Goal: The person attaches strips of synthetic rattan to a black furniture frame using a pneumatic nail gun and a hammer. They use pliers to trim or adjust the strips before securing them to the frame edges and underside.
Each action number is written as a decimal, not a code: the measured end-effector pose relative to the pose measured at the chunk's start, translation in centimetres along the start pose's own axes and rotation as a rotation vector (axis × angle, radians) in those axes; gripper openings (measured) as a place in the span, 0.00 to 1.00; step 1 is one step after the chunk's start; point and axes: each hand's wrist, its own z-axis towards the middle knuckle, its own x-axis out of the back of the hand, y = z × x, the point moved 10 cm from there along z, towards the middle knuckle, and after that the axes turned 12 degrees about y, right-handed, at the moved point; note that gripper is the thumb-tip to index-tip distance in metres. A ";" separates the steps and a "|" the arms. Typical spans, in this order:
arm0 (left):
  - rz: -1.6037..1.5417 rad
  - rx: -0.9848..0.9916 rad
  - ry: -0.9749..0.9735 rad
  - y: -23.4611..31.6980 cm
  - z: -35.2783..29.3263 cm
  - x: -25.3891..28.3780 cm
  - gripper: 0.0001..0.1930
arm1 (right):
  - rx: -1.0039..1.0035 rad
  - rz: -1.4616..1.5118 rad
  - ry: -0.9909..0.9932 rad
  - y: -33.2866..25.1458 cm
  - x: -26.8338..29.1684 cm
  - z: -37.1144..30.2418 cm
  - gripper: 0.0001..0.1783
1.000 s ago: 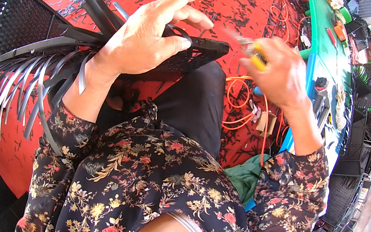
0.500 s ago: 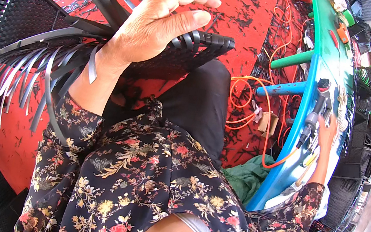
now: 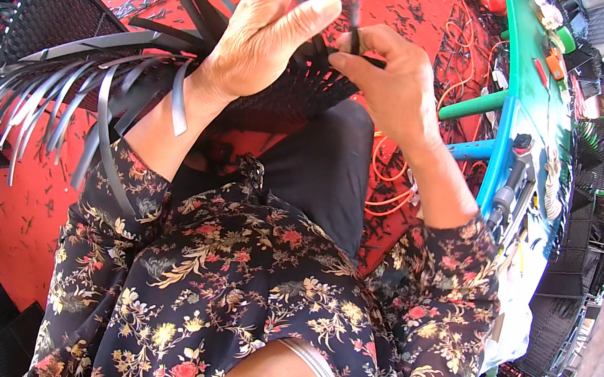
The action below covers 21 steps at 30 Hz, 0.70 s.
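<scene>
A black woven panel (image 3: 296, 82) with loose flat strips stands in front of me, tilted over my dark trouser leg. Its long loose strips (image 3: 67, 99) fan out to the left and hang over my left forearm. My left hand (image 3: 264, 36) is at the panel's upper edge, fingers stretched upward and thumb apart, open. At the panel's right upper corner, my right hand (image 3: 397, 84) pinches a black strip (image 3: 355, 39) between thumb and forefinger. A dark blurred length rises just above it. The fingertips of my left hand run toward the top rim.
To the right is a green and blue table (image 3: 505, 135) carrying a grey-black power tool (image 3: 512, 181) and a coil of pale rope (image 3: 552, 192). An orange hose (image 3: 389, 196) loops below it. Black strip scraps litter the red floor (image 3: 22, 220). Another woven panel (image 3: 57, 16) stands at left.
My right hand has come from beside the tool on the table to the panel's right corner and now pinches a strip. My left hand has shifted slightly right, still open.
</scene>
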 end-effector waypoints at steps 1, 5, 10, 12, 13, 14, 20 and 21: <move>0.033 0.005 0.010 -0.5 0.3 0.3 0.28 | 0.082 0.080 0.092 -0.6 0.6 -0.6 0.09; 0.388 -0.035 -0.131 -1.1 0.0 -0.9 0.20 | 0.238 0.264 0.253 -1.1 2.4 -2.5 0.04; 0.889 -0.397 -0.197 2.0 -1.8 -3.0 0.08 | -0.016 0.501 0.235 0.0 2.1 -2.8 0.07; 0.968 -0.355 -0.211 3.2 -1.6 -3.2 0.11 | -0.088 0.547 0.198 0.3 1.8 -2.8 0.07; 0.967 -0.464 -0.142 5.3 -1.6 -3.3 0.10 | -0.113 0.602 0.174 0.3 1.3 -2.7 0.07; 0.967 -0.572 -0.069 7.3 -1.6 -3.6 0.09 | -0.137 0.652 0.153 0.4 1.1 -2.6 0.07; 0.294 -0.732 -0.077 10.4 -3.9 -6.5 0.18 | -0.070 0.774 0.428 2.7 1.1 -2.9 0.07; 0.382 -0.692 -0.079 9.1 -3.5 -6.4 0.22 | -0.158 0.909 0.343 1.3 1.3 -2.9 0.07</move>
